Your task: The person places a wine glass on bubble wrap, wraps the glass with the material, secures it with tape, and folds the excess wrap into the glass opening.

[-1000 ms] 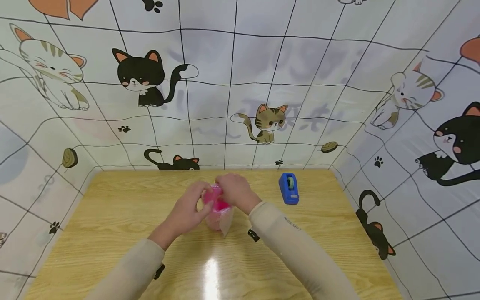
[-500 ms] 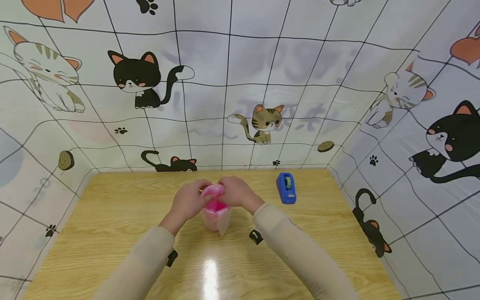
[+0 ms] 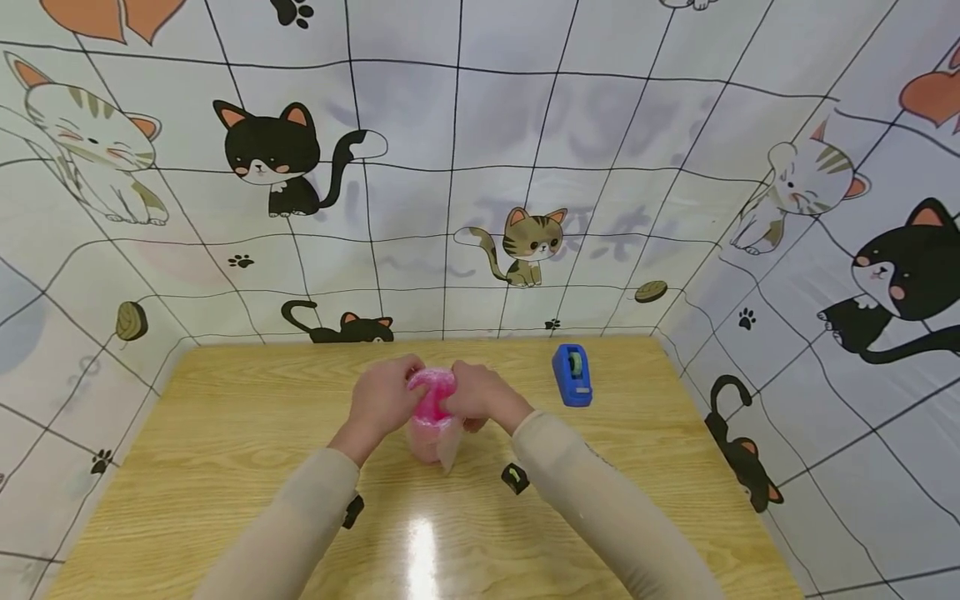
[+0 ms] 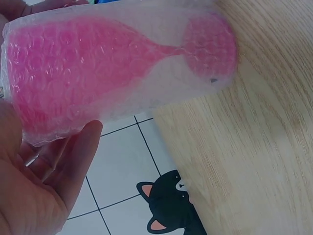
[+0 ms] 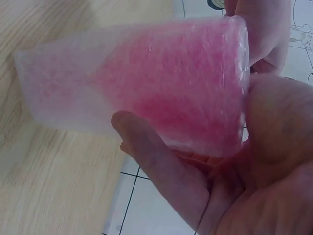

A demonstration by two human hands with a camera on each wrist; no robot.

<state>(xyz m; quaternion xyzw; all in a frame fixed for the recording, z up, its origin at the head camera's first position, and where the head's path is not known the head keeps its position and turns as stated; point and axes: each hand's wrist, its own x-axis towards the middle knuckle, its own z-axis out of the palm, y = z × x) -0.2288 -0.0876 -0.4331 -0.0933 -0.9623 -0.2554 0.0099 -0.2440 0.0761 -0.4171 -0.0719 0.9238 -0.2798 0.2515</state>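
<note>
A pink stemmed goblet [image 3: 433, 407] stands upright near the middle of the table, wrapped in clear bubble wrap [image 3: 427, 446]. Its bowl, narrow stem and round foot show through the wrap in the left wrist view. My left hand [image 3: 382, 400] grips the wrapped rim from the left, thumb toward the opening. From the right, my right hand [image 3: 483, 396] holds the same rim. One finger [image 5: 142, 137] of it lies along the outside of the wrap in the right wrist view. The hands hide parts of the rim's two sides.
A blue tape dispenser [image 3: 573, 379] stands at the back right of the wooden table [image 3: 262, 408]. White cloth [image 3: 420, 200] printed with cats and grid lines surrounds the table at the back and sides. A wrist camera [image 3: 514, 477] hangs under the right sleeve.
My right hand has moved from across the top of the goblet to its right side. My left hand has come up to the rim's left side. The wrapped goblet stays in place.
</note>
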